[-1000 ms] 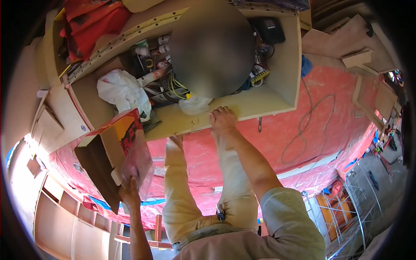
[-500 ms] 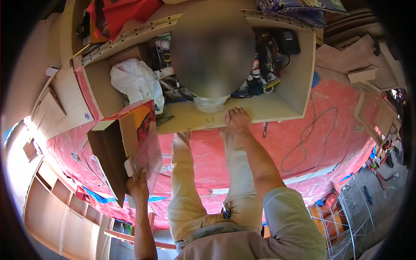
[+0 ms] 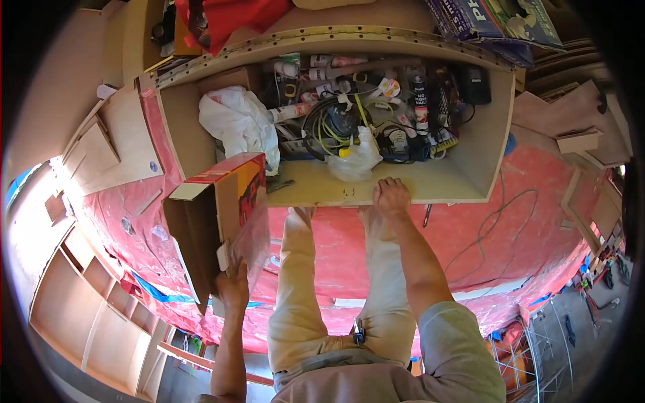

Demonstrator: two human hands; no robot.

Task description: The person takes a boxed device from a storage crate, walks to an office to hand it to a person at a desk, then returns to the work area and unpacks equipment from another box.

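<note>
My left hand is closed on the lower end of an open cardboard box, red and orange with clear plastic along one side. The box stands tilted against the left front of a wooden chest. My right hand lies on the chest's front edge, its fingers bent over the board. Inside the chest are a white plastic bag, a coiled cable, a clear plastic bag, a black "No More Nails" tube and several other tubes.
A long perforated hinge runs along the chest's far edge. Red sheeting covers the floor, with a thin cord at right. Wooden boards lean at left. A purple package lies beyond the chest.
The view has shifted, so the chest and both hands appear farther right. More of the chest's contents show. Both hands keep their places on the box and the chest edge.
</note>
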